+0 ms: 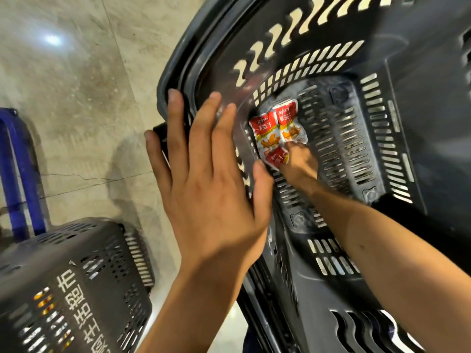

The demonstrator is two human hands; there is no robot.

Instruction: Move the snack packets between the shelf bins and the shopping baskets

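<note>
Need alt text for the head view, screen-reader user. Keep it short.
A person's right hand reaches down into a dark shopping basket, fingertips on three red snack packets on its floor; whether it grips one is hidden. The left hand is open, fingers spread by the basket's rim. A second dark basket sits on the concrete floor.

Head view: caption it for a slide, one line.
Left hand open at the basket rim, right hand at the red packets on its floor.

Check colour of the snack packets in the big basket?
The snack packets are red with white lettering and an orange food picture; head view shows them.
</note>
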